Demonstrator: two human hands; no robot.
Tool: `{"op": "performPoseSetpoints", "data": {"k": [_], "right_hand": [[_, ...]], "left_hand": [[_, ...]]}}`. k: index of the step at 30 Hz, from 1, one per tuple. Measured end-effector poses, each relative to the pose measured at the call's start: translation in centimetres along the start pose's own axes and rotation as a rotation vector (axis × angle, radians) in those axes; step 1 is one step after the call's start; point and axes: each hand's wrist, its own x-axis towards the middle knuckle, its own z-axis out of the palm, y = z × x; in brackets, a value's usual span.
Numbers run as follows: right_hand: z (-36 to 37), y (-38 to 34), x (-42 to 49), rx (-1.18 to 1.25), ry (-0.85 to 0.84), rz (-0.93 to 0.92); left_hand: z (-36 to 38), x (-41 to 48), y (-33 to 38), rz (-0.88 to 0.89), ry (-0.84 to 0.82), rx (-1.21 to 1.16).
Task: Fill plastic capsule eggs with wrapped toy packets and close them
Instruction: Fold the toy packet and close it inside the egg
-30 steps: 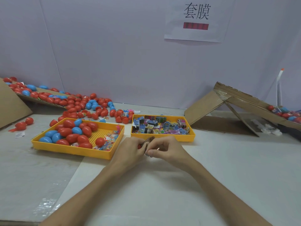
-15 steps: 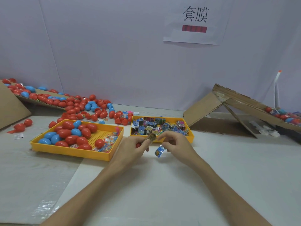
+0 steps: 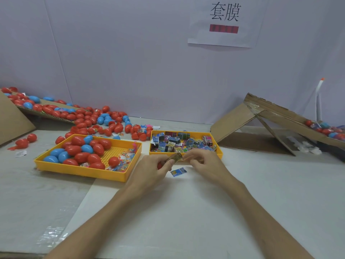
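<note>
1. A smooth white tabletop [image 3: 186, 212] stands before a pale wall.
2. The left hand [image 3: 151, 171] cups a glossy red plastic egg piece [image 3: 158, 166] and pinches a crinkled gold foil packet [image 3: 176, 157].
3. The right hand [image 3: 205, 165] is curled just beside the packet; I cannot tell whether it grips it.
4. A flat blue wrapped packet [image 3: 178, 172] lies on the tabletop between the hands.

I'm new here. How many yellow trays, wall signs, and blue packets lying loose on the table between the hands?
Yellow trays: 2
Wall sign: 1
Loose blue packet: 1
Total: 4
</note>
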Motion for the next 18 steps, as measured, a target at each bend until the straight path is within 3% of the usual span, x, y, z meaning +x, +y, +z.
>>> {"op": "performPoseSetpoints", "data": {"k": [4, 18], "right_hand": [[0.0, -0.7, -0.4, 0.175, 0.033, -0.088], [0.5, -0.9, -0.3, 0.134, 0.187, -0.19]], "left_hand": [[0.0, -0.2, -0.1, 0.021, -0.002, 0.038], [-0.2, -0.2, -0.1, 0.051, -0.061, 0.155]]}}
